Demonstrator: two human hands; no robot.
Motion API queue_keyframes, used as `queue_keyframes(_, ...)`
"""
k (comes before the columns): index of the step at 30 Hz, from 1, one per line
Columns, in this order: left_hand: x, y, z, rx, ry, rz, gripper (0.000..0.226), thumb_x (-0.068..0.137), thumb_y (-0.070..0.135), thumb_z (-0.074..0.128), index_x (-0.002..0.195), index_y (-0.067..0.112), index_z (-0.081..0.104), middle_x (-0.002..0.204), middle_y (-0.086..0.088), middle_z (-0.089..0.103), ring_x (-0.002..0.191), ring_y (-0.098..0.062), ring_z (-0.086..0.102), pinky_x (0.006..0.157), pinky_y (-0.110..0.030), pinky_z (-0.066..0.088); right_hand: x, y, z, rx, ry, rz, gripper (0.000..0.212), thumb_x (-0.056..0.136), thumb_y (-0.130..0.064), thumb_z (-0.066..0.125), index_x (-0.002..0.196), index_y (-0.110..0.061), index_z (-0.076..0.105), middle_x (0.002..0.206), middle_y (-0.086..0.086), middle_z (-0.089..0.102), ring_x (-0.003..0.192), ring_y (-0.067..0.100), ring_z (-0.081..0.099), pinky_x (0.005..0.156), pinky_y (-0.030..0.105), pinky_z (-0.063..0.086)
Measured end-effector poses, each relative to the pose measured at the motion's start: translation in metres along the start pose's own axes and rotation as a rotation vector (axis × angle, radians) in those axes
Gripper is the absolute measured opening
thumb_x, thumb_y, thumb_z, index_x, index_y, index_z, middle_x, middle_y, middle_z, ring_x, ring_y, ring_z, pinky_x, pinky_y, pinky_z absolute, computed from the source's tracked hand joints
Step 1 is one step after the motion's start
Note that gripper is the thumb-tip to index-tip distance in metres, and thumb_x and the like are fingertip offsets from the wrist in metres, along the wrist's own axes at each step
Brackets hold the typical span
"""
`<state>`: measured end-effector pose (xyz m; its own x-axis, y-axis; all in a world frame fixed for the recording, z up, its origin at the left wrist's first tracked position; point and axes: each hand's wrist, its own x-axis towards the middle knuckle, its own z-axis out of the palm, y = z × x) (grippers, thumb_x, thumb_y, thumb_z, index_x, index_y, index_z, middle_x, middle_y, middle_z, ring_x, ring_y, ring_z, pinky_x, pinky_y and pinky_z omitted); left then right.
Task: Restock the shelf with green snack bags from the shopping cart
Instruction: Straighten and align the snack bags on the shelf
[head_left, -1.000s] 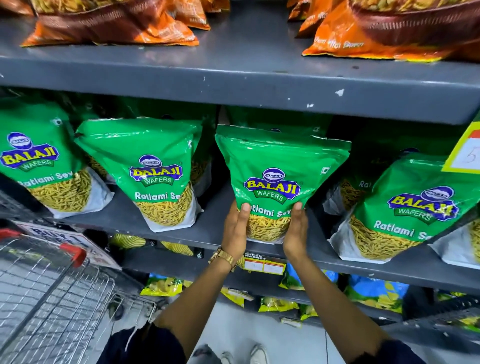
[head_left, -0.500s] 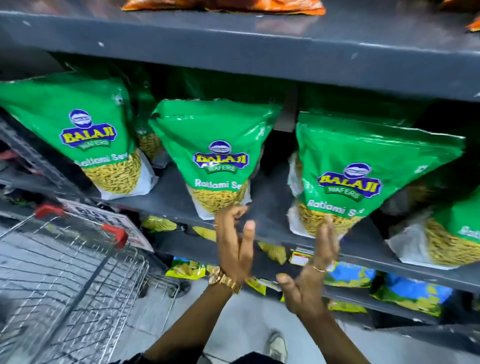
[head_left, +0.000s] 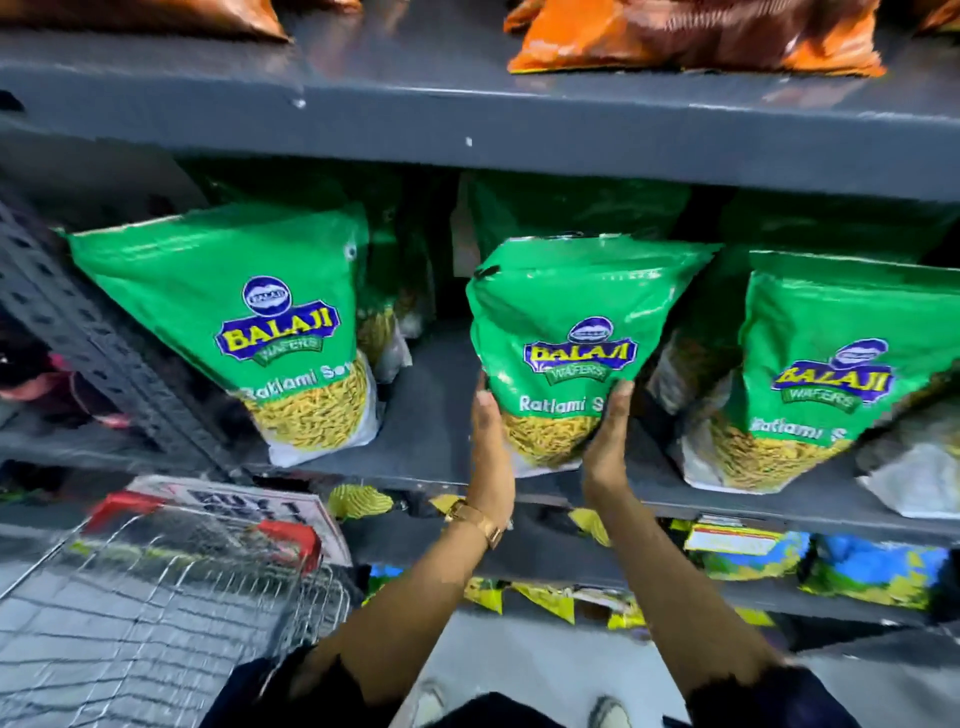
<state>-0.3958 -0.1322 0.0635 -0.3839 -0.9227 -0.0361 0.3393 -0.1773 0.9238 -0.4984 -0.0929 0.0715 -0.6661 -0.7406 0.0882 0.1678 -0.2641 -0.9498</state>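
Both arms reach up and forward from the bottom edge of the view. The left hand (head_left: 491, 441), with a gold watch (head_left: 475, 521) on its wrist, presses flat against the left side of the middle green bag (head_left: 576, 332); its fingers are straight and held together. The right hand (head_left: 605, 441) cups the bag's lower right corner, fingers laid up its front. The bag stands upright near the front edge of the grey shelf (head_left: 436, 415), clamped between the two palms.

At the shelf's left end another green bag (head_left: 249, 322) leans forward, with a bare gap between it and the held one. A third green bag (head_left: 841, 364) stands just right of the held bag, and more stand behind. Orange bags (head_left: 691, 36) lie on the shelf above. The wire shopping cart (head_left: 156, 613) sits at lower left, below the shelf edge.

Half a second ago both hands hung open below the shelf, touching no bag; now they grip this one.
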Motion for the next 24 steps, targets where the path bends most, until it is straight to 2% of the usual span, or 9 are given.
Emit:
queue_keyframes(2,0.005,0.000,-0.005,0.001,-0.030,-0.047,0.087,0.080,0.077,0.044,0.148,0.023,0.035,0.153,-0.003,0.043,0.142,-0.020,0.042,0.117,-0.047,0.035,-0.006,0.002,0.005,0.048,0.005,-0.025,0.095,0.051,-0.087,0.066,0.123,-0.027,0.050,0.111,-0.020,0.072,0.101,-0.004,0.068,0.085,0.018,0.057)
queue_keyframes(4,0.012,0.004,-0.007,0.061,-0.052,-0.068,0.090,0.078,0.081,0.042,0.147,0.023,0.038,0.151,-0.004,0.047,0.139,-0.021,0.045,0.116,-0.048,0.038,-0.014,0.005,0.006,0.081,0.034,-0.010,0.093,0.048,-0.086,0.069,0.117,-0.026,0.054,0.102,-0.023,0.074,0.096,-0.004,0.069,0.080,0.016,0.057)
queue_keyframes(7,0.018,0.012,-0.007,0.091,-0.107,-0.061,0.094,0.073,0.082,0.042,0.145,0.021,0.042,0.145,-0.006,0.054,0.133,-0.020,0.053,0.102,-0.032,0.052,-0.018,0.003,0.007,0.040,0.091,-0.034,0.089,0.053,-0.084,0.069,0.119,-0.026,0.055,0.109,-0.016,0.072,0.100,0.001,0.069,0.083,0.021,0.056)
queue_keyframes(11,0.019,0.012,-0.007,0.120,-0.149,-0.064,0.094,0.071,0.087,0.040,0.140,0.024,0.048,0.141,-0.003,0.057,0.132,-0.019,0.054,0.112,-0.047,0.043,-0.016,0.000,0.009,0.029,0.090,-0.047,0.078,0.062,-0.082,0.065,0.119,-0.028,0.058,0.114,-0.009,0.070,0.106,0.008,0.068,0.086,0.024,0.056)
queue_keyframes(15,0.019,0.009,-0.008,0.111,-0.123,-0.064,0.091,0.073,0.086,0.039,0.138,0.024,0.050,0.140,-0.005,0.058,0.132,-0.022,0.054,0.113,-0.051,0.040,-0.017,0.001,0.004,-0.026,0.087,-0.025,0.075,0.064,-0.085,0.060,0.115,-0.029,0.059,0.122,0.007,0.062,0.117,0.026,0.060,0.102,0.044,0.050)
queue_keyframes(17,0.018,0.011,-0.006,0.115,-0.111,-0.066,0.080,0.079,0.080,0.036,0.133,0.024,0.055,0.135,-0.004,0.062,0.129,-0.022,0.056,0.110,-0.047,0.045,-0.016,0.001,0.002,-0.033,0.058,-0.012,0.074,0.066,-0.084,0.059,0.116,-0.031,0.059,0.124,0.006,0.062,0.118,0.026,0.060,0.101,0.043,0.049)
queue_keyframes(20,0.016,0.012,-0.004,0.079,-0.114,-0.057,0.055,0.089,0.062,0.028,0.119,0.031,0.062,0.123,0.003,0.068,0.125,-0.022,0.060,0.100,-0.034,0.053,-0.015,-0.002,-0.001,-0.059,0.018,0.027,0.077,0.065,-0.086,0.058,0.120,-0.032,0.057,0.126,0.003,0.063,0.118,0.020,0.062,0.096,0.035,0.053)
queue_keyframes(22,0.014,0.012,-0.005,0.093,-0.105,-0.061,0.058,0.086,0.069,0.031,0.117,0.033,0.064,0.125,0.001,0.068,0.124,-0.021,0.060,0.105,-0.042,0.050,-0.016,-0.004,-0.003,-0.082,-0.014,0.025,0.086,0.063,-0.087,0.057,0.127,-0.030,0.053,0.128,0.002,0.062,0.117,0.012,0.063,0.094,0.029,0.055)
queue_keyframes(24,0.011,0.013,-0.009,0.134,-0.091,-0.043,0.071,0.079,0.081,0.033,0.123,0.034,0.061,0.132,-0.001,0.064,0.127,-0.019,0.058,0.110,-0.050,0.044,-0.020,-0.004,-0.003,-0.082,0.008,-0.019,0.107,0.064,-0.087,0.057,0.145,-0.020,0.038,0.140,0.006,0.054,0.122,0.007,0.059,0.101,0.028,0.053)
